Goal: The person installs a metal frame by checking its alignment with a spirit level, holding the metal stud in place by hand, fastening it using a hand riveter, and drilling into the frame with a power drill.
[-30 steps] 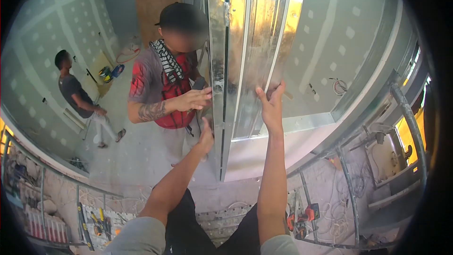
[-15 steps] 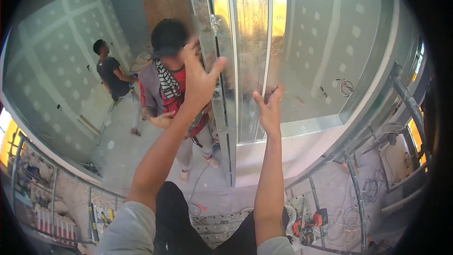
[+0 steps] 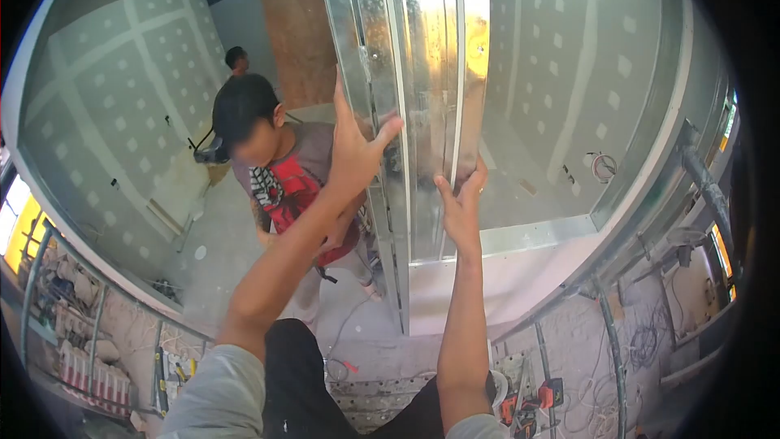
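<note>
Upright in front of me stand shiny galvanised metal studs (image 3: 422, 49), side by side. My left hand (image 3: 356, 150) is raised at the left stud's edge. Its fingers stretch upward and its thumb is spread across the metal face; how firmly it presses cannot be seen. Lower down, my right hand (image 3: 463, 207) grips the edge of the right-hand metal stud (image 3: 471, 73), thumb in front and fingers curled behind the edge. Close behind my left forearm a co-worker (image 3: 284, 171) in a red and grey shirt leans with head bowed; that person's hands are mostly hidden.
Grey plasterboard walls (image 3: 561, 57) carry patched screw spots. A metal bottom track (image 3: 520, 236) runs right from the studs. Scaffold rails (image 3: 609, 341) flank me above a perforated platform (image 3: 382, 402). Red-and-black power tools (image 3: 548, 394) sit at lower right. Another person (image 3: 236, 61) stands farther back.
My left hand has moved slightly right and down, onto the stud's edge. My right hand keeps its grip. The co-worker has bent down and left; the view has shifted slightly.
</note>
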{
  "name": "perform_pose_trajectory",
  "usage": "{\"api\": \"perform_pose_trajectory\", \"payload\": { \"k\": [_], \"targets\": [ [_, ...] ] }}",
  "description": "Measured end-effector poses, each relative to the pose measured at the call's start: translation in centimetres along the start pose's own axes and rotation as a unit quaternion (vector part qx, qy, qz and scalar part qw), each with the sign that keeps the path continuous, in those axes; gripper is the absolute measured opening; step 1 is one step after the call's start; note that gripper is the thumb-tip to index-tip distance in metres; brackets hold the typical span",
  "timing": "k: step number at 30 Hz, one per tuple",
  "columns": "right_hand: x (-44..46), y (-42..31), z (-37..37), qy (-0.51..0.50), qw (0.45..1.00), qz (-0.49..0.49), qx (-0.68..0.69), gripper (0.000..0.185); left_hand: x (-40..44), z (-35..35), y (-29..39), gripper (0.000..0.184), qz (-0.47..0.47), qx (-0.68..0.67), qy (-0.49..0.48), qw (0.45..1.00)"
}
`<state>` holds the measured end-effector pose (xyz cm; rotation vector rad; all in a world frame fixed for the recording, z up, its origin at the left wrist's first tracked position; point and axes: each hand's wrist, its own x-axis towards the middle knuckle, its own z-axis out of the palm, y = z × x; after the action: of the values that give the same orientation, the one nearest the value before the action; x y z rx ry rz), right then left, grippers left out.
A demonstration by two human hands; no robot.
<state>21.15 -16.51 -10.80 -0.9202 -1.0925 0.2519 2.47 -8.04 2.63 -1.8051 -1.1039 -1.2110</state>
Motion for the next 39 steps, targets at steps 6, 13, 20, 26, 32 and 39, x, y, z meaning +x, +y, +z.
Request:
{"api": "perform_pose_trajectory", "payload": {
  "k": [6,13,20,26,32,39],
  "targets": [
    [-0.1,0.3,-0.4,-0.025,0.997,0.014,-0.075,0.086,8.6,1.5,-5.5,0.083,-0.190,-0.694,0.040,0.693],
    [0.1,0.0,-0.5,-0.021,0.991,0.003,-0.133,0.089,10.7,-1.1,-0.4,0.081,-0.141,-0.771,-0.060,0.618],
    [0.0,0.6,-0.4,-0.023,0.997,0.011,-0.067,0.092,20.2,8.5,-6.6,0.084,-0.197,-0.807,-0.061,0.553],
    [0.0,0.2,-0.7,-0.035,0.996,0.001,-0.083,0.091,23.7,3.7,-5.9,0.086,-0.183,-0.829,-0.138,0.510],
    [0.0,0.0,-0.9,-0.034,0.992,-0.009,-0.122,0.089,38.9,-3.7,-7.5,0.086,-0.234,-0.770,-0.054,0.592],
    [0.1,0.0,-0.9,-0.032,0.996,0.001,-0.084,0.088,44.7,1.4,-6.6,0.082,-0.128,-0.793,-0.035,0.594]
  ]
}}
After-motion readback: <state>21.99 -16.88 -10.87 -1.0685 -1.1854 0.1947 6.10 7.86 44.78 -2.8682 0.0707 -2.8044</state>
